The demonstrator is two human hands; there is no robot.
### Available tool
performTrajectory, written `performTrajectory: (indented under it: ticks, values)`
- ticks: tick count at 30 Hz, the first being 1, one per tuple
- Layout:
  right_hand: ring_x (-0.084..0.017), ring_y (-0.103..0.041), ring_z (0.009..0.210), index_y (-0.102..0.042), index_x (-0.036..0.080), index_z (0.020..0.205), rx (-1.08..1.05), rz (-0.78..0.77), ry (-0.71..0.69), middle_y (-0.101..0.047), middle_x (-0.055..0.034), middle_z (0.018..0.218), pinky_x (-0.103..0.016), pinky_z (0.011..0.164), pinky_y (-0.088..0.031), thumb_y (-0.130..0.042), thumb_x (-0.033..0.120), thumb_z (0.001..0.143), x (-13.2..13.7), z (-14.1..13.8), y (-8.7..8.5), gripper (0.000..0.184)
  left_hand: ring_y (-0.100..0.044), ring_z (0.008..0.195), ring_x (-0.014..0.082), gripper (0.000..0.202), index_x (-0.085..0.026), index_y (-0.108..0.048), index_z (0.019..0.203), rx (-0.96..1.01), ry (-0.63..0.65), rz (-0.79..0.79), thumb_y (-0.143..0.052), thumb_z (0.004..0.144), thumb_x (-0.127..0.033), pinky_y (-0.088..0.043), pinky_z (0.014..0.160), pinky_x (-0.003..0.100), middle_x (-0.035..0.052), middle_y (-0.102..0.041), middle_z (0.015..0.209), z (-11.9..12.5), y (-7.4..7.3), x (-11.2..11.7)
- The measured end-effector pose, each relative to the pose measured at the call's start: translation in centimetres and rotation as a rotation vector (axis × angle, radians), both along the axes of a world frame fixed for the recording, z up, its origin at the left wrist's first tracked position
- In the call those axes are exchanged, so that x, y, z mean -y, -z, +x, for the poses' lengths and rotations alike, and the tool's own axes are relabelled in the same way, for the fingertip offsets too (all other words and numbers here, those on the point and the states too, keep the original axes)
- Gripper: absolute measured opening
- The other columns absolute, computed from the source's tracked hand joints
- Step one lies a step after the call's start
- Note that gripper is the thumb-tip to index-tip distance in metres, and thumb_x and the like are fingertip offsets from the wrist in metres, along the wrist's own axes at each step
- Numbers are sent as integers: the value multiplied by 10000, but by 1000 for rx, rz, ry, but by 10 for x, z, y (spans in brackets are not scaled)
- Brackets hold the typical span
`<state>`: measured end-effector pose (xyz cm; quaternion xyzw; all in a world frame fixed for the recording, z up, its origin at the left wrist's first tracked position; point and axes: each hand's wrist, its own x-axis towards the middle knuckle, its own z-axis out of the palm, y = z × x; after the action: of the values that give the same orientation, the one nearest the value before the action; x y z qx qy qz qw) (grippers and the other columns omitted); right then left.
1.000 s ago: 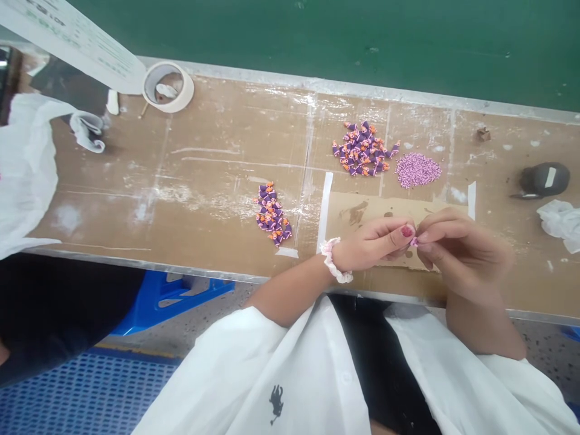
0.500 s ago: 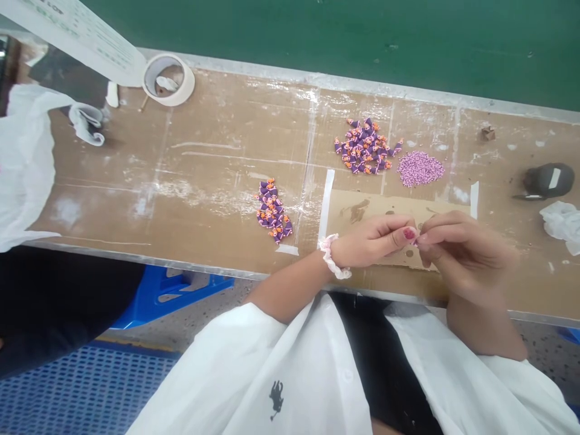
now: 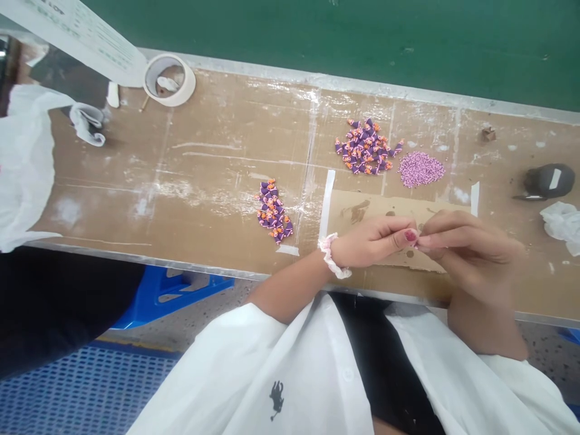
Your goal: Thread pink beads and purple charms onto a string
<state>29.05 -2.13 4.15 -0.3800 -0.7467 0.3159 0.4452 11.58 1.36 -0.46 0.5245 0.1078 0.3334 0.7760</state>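
Note:
My left hand (image 3: 374,241), a white scrunchie (image 3: 333,256) on its wrist, is closed in a pinch with the thumb on top. My right hand (image 3: 466,248) meets it fingertip to fingertip, also pinching. What lies between the fingertips is tiny and mostly hidden; a speck of purple or pink shows there. Both hands are above a taped-down piece of brown cardboard (image 3: 357,208). Beyond it lie a pile of small purple and orange figures (image 3: 366,147) and a heap of tiny pink-purple pieces (image 3: 421,170). A smaller group of the figures (image 3: 273,211) lies to the left.
A roll of masking tape (image 3: 185,90) stands at the back left, near white plastic sheeting (image 3: 27,157). On the right are a black rounded object (image 3: 549,180) and crumpled white plastic (image 3: 563,223). A blue stool (image 3: 176,290) is below the table's front edge.
My right hand has shifted slightly to the right, its fingers more closed together. My left hand stays nearly in place, and the piles look the same.

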Motion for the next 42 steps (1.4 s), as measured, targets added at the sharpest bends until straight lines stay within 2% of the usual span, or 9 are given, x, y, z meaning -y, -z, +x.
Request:
performTrajectory:
  ticks: [5,11,15,19,23,27,31,35,42]
  values:
    - [-193,-645,847,-732,285,1050,-101,-81,52,-664,-51,970,-314,622,-535,-717,25,747,0,3,1,399,-460,669,78,297,-156,-493,745,19,-62,95,-459,966,-351,-403,684,221,-15,-473,683,-2,-2,-1]
    - [-155,-567,639,-758,247,901,-352,-150,221,-613,-47,804,-298,474,-429,-706,63,757,0,0,5,239,-483,640,71,291,-146,-547,758,-29,-173,268,-489,954,-354,-416,635,207,-4,-532,686,-4,0,-1]
    - [-106,-446,524,-713,235,841,-690,-411,118,-526,-3,713,-232,351,-303,-675,106,739,-5,-2,6,168,-423,563,65,399,-150,-520,691,-140,-288,280,-506,926,-472,-374,560,214,-24,-486,606,-1,4,0]
    - [-92,-404,545,-603,218,708,-972,-684,35,-481,26,679,-202,365,-304,-669,90,619,-9,-3,5,169,-396,507,54,429,-159,-524,730,-327,-549,182,-498,906,-549,-344,503,204,-42,-459,570,5,13,-13]
    - [-71,-347,516,-515,197,654,-1108,-832,-8,-436,46,646,-192,379,-302,-648,76,547,-12,-5,4,209,-526,539,67,428,-170,-557,1034,-393,-690,-8,-534,878,-567,-412,475,198,17,-645,763,6,26,-38]
    - [-65,-313,503,-483,195,650,-1177,-855,-14,-409,53,636,-186,379,-297,-664,93,558,-12,-6,3,227,-627,599,94,641,-222,-354,1384,-451,-743,-10,-587,867,-520,-463,494,202,23,-706,868,1,27,-45]
    - [-68,-310,505,-491,200,667,-1173,-857,-12,-401,52,640,-192,394,-307,-701,128,594,-11,-8,4,233,-594,595,72,312,-187,-593,1108,-419,-737,261,-522,929,-432,-462,541,191,0,-675,740,2,13,-28]
    - [-78,-297,495,-504,224,703,-1107,-822,-1,-419,53,648,-197,380,-286,-725,178,658,-9,-14,9,230,-578,692,58,124,-156,-651,886,-230,-737,554,-622,883,-276,-464,581,163,17,-669,834,10,-6,-8]
    - [-69,-203,389,-442,252,671,-1007,-774,53,-480,85,643,-210,318,-190,-741,167,704,-1,-25,14,312,-616,754,78,67,-153,-655,893,-208,-816,615,-676,831,-164,-510,676,192,21,-674,839,13,-16,11]
